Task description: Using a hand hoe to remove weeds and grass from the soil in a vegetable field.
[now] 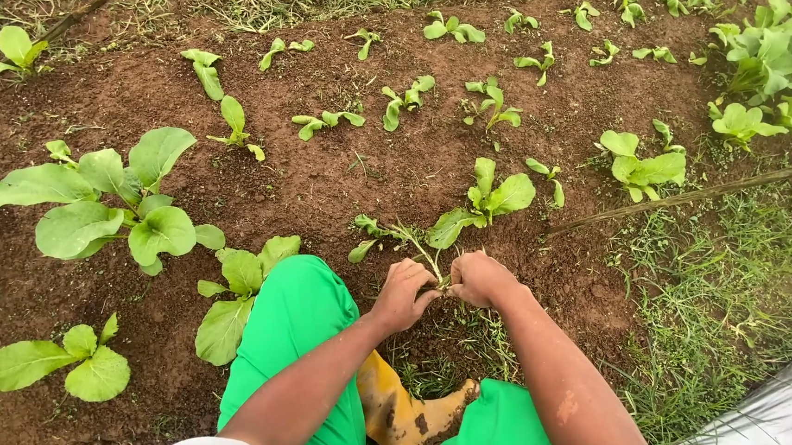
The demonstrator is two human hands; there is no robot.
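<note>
A small seedling [413, 240] was gripped at its base by both hands near the front edge of the soil bed [325, 176]. The left hand [403, 295] was curled around the lower stem with the fingers pressed to the soil, and the right hand [478, 277] was closed against the same spot from the other side; whether the stem was actually pinched by the right fingers could not be told, since the knuckles hid them.

The thin stem could have been snapped, or its limp leaves torn, if it were squeezed or pulled sideways rather than held straight. Roots might also have been left bare if the loose soil were not firmed around them. A larger leafy plant [491, 197] stood just beside the hands toward the middle of the bed, and its low leaf could have been crushed by a careless knuckle or wrist.

Room was tight on that side. At the left of the bed, 2 broad-leaved plants [118, 208] and [237, 300] were crowded close to the green-clad knee [292, 313], so a shift of the leg could have flattened them. The muddy yellow boot [406, 414] was planted at the bed's front edge among grass. More open soil lay between the hands and the rows of small seedlings [404, 102] toward the far edge. To the right, the bed was bounded by a slanted stick [695, 192] and grass, with a plastic sheet [762, 429] at the lower right corner.
</note>
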